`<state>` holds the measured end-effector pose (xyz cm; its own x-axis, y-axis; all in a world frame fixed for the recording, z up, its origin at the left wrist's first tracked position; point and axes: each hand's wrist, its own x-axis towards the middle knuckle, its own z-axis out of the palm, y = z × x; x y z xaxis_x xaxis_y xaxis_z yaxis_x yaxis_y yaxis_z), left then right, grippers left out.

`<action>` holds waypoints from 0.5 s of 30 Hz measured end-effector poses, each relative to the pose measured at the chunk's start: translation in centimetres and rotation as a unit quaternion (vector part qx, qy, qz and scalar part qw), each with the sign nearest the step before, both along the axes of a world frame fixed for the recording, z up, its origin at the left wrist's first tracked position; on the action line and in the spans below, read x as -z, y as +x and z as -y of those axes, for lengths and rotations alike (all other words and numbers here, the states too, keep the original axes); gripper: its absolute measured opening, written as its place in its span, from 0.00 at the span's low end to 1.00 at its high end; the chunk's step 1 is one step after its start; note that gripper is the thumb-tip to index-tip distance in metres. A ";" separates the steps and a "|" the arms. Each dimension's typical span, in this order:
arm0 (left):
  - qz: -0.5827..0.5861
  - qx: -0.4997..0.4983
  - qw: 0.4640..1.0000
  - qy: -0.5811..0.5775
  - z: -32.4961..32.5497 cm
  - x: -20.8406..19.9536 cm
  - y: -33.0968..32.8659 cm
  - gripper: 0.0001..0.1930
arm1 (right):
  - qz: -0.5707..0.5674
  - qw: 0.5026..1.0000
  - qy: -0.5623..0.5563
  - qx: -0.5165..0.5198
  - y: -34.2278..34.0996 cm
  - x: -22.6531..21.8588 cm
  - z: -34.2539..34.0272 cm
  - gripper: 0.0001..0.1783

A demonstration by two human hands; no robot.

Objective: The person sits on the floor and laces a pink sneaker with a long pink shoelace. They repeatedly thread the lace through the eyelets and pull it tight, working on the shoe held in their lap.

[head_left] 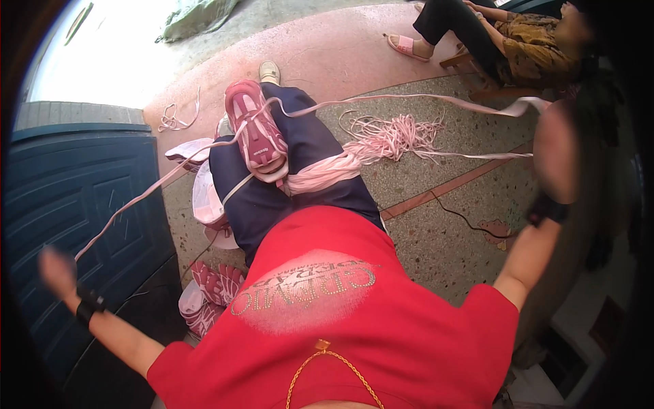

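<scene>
A pink shoe rests on the thighs of the seated person's dark blue trousers, its long axis running nearly in line with the legs, the far end leaning slightly left; which end is the toe I cannot tell for certain. Small pale lettering marks the shoe's nearer half, and the red shirt carries large glittery lettering over a pale printed patch, above a gold-coloured necklace. A pink lace stretches from the shoe to either side, one length slanting down to the left hand, the other waving across to the right hand. Both arms are flung wide, the left low beside a blue panelled door, the right raised higher; each wrist wears a black band. Blur hides the fingers, so I cannot tell whether the hands pinch the lace or lie spread. A bundle of pink laces drapes across the right thigh and fans out beyond it. More pink-and-white shoes lie left of the legs, and another person sits at upper right.
</scene>
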<state>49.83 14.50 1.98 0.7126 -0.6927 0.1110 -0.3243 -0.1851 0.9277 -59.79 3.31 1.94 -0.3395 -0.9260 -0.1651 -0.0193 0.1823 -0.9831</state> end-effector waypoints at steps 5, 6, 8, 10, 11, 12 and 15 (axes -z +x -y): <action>-0.164 0.216 0.958 0.093 12.6 5.4 -34.8 0.23 | 0.052 0.959 0.162 -0.225 15.3 10.6 1.6 0.15; -0.183 0.264 0.940 0.111 13.2 7.2 -37.0 0.19 | 0.061 0.938 0.170 -0.295 18.2 11.5 2.2 0.14; -0.152 0.377 0.901 0.152 14.5 9.1 -45.4 0.09 | 0.097 0.905 0.171 -0.378 23.6 12.7 2.8 0.15; -0.218 0.485 0.830 0.166 15.1 10.3 -52.5 0.10 | 0.127 0.874 0.169 -0.437 27.7 12.1 3.5 0.12; -0.255 0.542 0.784 0.161 15.4 11.0 -55.3 0.10 | 0.138 0.871 0.152 -0.446 28.7 12.2 3.8 0.11; -0.286 0.561 0.753 0.191 15.3 11.3 -57.2 0.10 | 0.150 0.863 0.139 -0.463 29.9 12.3 4.4 0.11; -0.344 0.571 0.712 0.221 15.8 11.8 -60.4 0.09 | 0.144 0.870 0.144 -0.450 29.1 12.0 5.1 0.09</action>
